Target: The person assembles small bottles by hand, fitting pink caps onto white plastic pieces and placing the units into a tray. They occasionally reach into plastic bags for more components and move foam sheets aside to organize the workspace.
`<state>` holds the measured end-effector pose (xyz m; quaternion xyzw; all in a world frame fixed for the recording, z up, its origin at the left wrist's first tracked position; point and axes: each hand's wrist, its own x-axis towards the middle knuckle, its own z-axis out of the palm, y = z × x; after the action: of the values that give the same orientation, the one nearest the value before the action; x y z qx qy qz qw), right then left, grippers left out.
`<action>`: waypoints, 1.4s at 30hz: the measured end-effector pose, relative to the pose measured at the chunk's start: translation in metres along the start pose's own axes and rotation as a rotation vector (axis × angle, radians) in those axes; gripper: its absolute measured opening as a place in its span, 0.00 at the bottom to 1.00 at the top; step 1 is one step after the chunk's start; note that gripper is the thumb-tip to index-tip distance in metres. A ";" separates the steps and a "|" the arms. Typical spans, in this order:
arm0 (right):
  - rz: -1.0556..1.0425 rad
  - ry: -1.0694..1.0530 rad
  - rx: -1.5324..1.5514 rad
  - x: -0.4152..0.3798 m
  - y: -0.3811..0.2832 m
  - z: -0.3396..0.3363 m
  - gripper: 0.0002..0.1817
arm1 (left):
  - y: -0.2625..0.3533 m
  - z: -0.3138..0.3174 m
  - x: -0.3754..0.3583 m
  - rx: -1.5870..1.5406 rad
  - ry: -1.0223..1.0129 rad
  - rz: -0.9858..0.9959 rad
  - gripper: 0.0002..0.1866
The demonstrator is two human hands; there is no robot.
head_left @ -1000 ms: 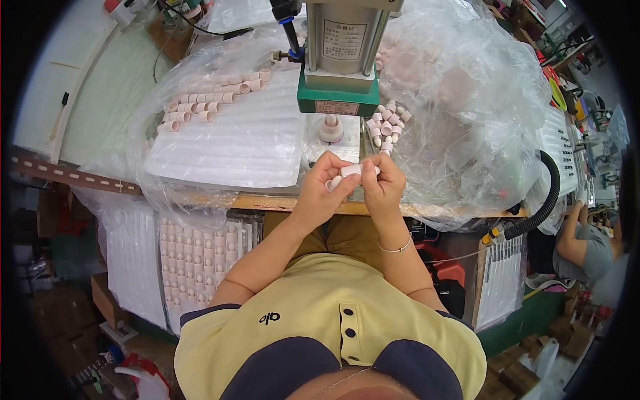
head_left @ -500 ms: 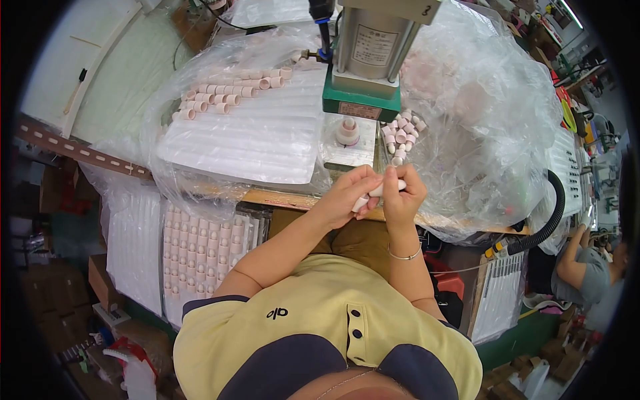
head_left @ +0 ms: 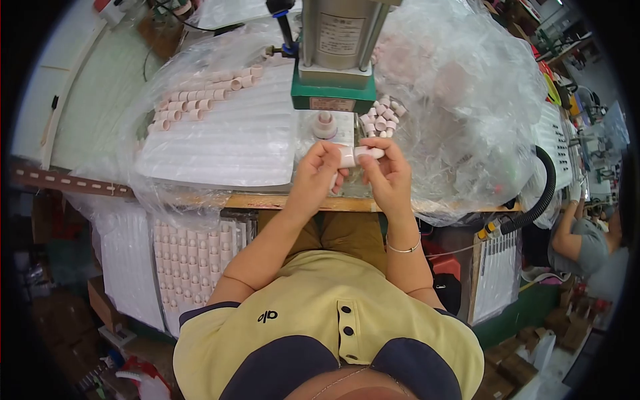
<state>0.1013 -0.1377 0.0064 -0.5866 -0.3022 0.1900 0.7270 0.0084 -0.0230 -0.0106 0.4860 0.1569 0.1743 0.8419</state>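
Note:
My left hand (head_left: 316, 176) is closed around a pale pink cylindrical cap (head_left: 346, 157). A second small pale piece (head_left: 333, 183) pokes out below its fingers. In my right hand (head_left: 389, 175), thumb and fingers pinch a pale piece with a rounded white tip (head_left: 373, 153). The two pieces line up end to end, meeting between my hands, with the rounded tip pointing right. Both hands are over the front edge of the bench, just in front of a press fixture (head_left: 325, 127) that carries an upright pink part.
A press with a green block (head_left: 333, 97) stands above the fixture. Small pink and white pieces (head_left: 382, 121) lie piled to its right, beside bunched clear plastic (head_left: 460, 113). Rows of pink caps (head_left: 190, 105) rest on white foam (head_left: 220, 155). Below left is a tray of caps (head_left: 193, 263).
My hands have shifted up and left in the view, which has itself moved. The two pieces, tilted before, now sit level and in line, and my right fingers have turned sideways.

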 end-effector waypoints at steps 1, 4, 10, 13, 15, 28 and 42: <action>0.000 -0.064 0.036 0.000 0.001 -0.004 0.15 | 0.003 -0.002 0.003 -0.002 -0.007 -0.005 0.13; -0.085 -0.112 -0.079 0.003 -0.005 -0.006 0.16 | 0.014 -0.008 0.008 -0.071 -0.042 -0.092 0.13; -0.143 -0.175 -0.154 0.005 -0.001 -0.016 0.17 | 0.027 -0.026 0.016 0.124 -0.199 -0.149 0.13; -0.222 -0.184 -0.288 0.004 -0.001 -0.012 0.16 | 0.026 -0.036 0.019 0.164 -0.216 -0.190 0.13; -0.249 -0.172 -0.347 0.003 -0.001 -0.010 0.15 | 0.026 -0.038 0.020 0.103 -0.239 -0.297 0.12; 0.346 -0.049 0.106 -0.011 0.010 -0.003 0.09 | 0.040 -0.027 0.003 0.631 -0.253 0.384 0.14; 0.442 -0.112 0.082 0.007 0.007 -0.017 0.12 | 0.027 -0.019 0.007 0.876 -0.040 0.620 0.19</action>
<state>0.1180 -0.1439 -0.0007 -0.5971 -0.1986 0.3889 0.6729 0.0028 0.0075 0.0027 0.8184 0.0481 0.3239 0.4723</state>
